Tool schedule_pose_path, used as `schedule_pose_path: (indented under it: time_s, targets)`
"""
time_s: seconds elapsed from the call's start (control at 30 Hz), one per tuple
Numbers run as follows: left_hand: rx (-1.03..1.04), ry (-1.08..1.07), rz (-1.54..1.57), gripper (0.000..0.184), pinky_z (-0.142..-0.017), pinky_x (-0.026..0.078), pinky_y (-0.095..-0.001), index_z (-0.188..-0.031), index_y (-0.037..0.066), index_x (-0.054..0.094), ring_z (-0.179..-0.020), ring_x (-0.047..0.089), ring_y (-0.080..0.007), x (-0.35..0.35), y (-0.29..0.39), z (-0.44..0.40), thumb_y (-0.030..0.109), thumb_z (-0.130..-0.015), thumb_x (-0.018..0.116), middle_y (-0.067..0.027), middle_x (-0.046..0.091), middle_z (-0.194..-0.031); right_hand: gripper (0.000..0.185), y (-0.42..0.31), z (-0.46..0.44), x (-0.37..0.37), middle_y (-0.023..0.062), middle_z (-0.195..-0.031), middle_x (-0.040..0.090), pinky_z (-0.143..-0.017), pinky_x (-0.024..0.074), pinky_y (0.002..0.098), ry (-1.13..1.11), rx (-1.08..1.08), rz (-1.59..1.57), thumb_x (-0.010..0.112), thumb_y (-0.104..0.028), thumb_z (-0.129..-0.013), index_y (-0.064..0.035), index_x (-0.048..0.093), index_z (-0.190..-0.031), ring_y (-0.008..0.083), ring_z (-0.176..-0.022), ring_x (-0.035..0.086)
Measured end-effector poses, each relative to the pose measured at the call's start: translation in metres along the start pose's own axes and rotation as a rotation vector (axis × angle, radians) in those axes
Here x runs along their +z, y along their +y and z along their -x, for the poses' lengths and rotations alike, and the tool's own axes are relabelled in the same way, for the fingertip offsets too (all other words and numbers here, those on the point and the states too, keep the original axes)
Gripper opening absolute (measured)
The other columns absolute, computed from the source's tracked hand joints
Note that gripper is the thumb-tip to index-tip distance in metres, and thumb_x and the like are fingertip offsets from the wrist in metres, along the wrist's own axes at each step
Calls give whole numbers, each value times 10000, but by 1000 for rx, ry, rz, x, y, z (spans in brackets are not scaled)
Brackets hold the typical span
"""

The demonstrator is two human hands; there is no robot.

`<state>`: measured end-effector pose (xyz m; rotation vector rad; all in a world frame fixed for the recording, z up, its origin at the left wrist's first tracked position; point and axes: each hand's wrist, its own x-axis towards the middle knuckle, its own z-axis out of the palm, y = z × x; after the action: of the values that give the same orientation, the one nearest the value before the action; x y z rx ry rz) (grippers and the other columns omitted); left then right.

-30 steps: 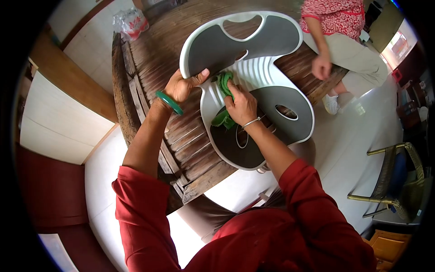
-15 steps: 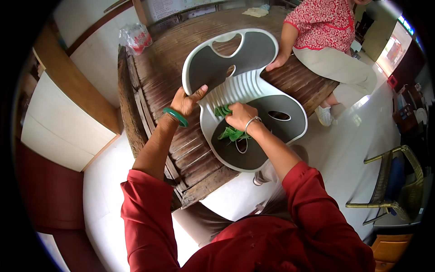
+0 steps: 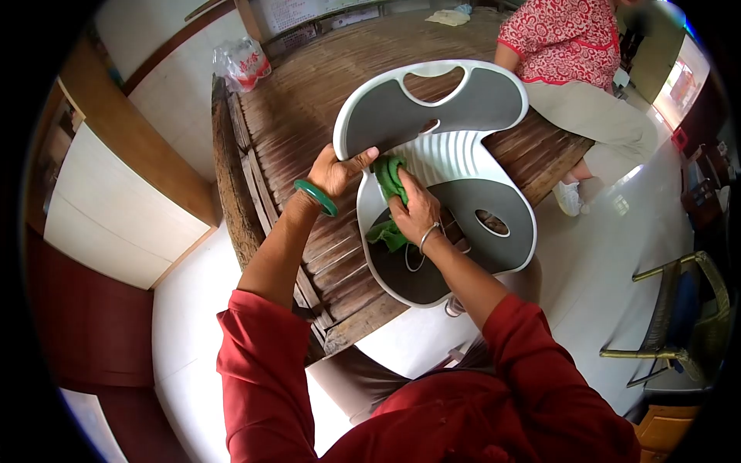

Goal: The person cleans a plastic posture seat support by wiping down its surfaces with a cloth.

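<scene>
A white and grey plastic seat (image 3: 494, 193) with oval holes and a ribbed white middle rests tilted over the wooden slatted bench. My left hand (image 3: 333, 174), with a green bangle at the wrist, grips its left edge, thumb on the grey upper panel. In my right hand (image 3: 417, 208) is a bunched green cloth (image 3: 391, 176), pressed on the left side of the ribbed part. A loose end of the cloth hangs below the fingers over the lower grey panel.
The wooden bench (image 3: 309, 100) carries a clear plastic bag with red print (image 3: 245, 65) and a pale cloth (image 3: 448, 17). A person in a red patterned top (image 3: 563, 42) sits at the right. A metal-framed chair (image 3: 671, 316) stands at the lower right.
Since half a second ago, my right hand and the cloth have moved up along the ribs. The seat's upper panel leans further right. The other person's hand is no longer visible beside the seat.
</scene>
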<state>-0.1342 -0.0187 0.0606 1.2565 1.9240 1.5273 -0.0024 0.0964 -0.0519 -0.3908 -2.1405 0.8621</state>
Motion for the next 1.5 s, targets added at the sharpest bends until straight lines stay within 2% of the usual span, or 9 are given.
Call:
schedule_pose_path:
  time_s: [0.1, 0.53, 0.73, 0.8, 0.97, 1.13, 1.23, 1.3, 1.5]
  targets:
    - [-14, -14, 3, 452, -761, 457, -330, -1098, -23, 617, -820, 559, -183, -3, -2, 0, 377, -890, 643, -108, 643, -869, 600, -1, -9, 4, 185, -1270, 500, -882, 455, 461, -191, 79, 48, 521, -202, -802, -50, 376, -1364, 392, -1058, 548]
    - [-131, -37, -143, 505, -843, 472, -354, -1033, 66, 698, -926, 653, -256, -5, -2, -8, 528, -857, 598, -167, 694, -916, 632, -2, -18, 6, 244, -1292, 498, -951, 432, 406, -202, 73, 35, 559, -143, -816, -12, 357, -1400, 385, -1135, 532]
    - [-41, 42, -278, 561, -818, 483, -376, -1018, 78, 703, -874, 660, -283, 0, -6, -8, 594, -845, 567, -161, 692, -867, 664, -11, -22, -1, 212, -829, 661, -760, 501, 473, -346, 135, 328, 596, -231, -750, -71, 416, -1369, 413, -799, 634]
    - [-150, 4, -336, 497, -760, 483, -365, -1086, 10, 636, -833, 621, -231, 1, 1, -7, 467, -895, 600, -148, 668, -855, 655, -13, -23, -6, 202, -762, 660, -728, 503, 484, -396, 116, 429, 602, -244, -739, -76, 440, -1352, 415, -749, 635]
    - [-74, 60, -468, 478, -734, 499, -391, -1047, 60, 668, -799, 672, -301, 2, 4, -1, 498, -889, 561, -163, 674, -775, 437, -15, -30, -24, 204, -846, 666, -757, 498, 471, -574, 129, 436, 607, -260, -729, -102, 611, -1136, 406, -829, 627]
    - [11, 122, -536, 531, -783, 516, -407, -974, 109, 709, -847, 667, -331, -3, 3, 7, 586, -874, 500, -157, 688, -816, 340, -9, -18, -22, 225, -840, 652, -736, 494, 472, -445, 84, 428, 599, -244, -716, -80, 628, -1012, 409, -826, 621]
    - [-62, 45, -484, 532, -805, 511, -397, -978, 103, 710, -876, 667, -327, 0, 5, 7, 588, -862, 527, -162, 691, -855, 374, -10, -5, -15, 223, -857, 657, -740, 503, 459, -379, 131, 374, 599, -205, -721, -64, 615, -1067, 413, -810, 625]
    - [-89, 18, -466, 533, -781, 504, -400, -996, 72, 691, -852, 664, -320, 0, 5, 4, 568, -864, 548, -162, 684, -829, 506, -3, -1, -10, 206, -1011, 649, -791, 503, 445, -103, -82, 62, 590, -219, -757, -40, 534, -1228, 387, -894, 629]
    - [-72, -12, -412, 500, -777, 493, -389, -1016, 54, 678, -852, 661, -296, -3, 4, -1, 521, -872, 575, -157, 682, -833, 585, -3, -10, 6, 233, -1205, 572, -886, 472, 420, -222, -97, 22, 582, -148, -799, -16, 426, -1347, 393, -1054, 580]
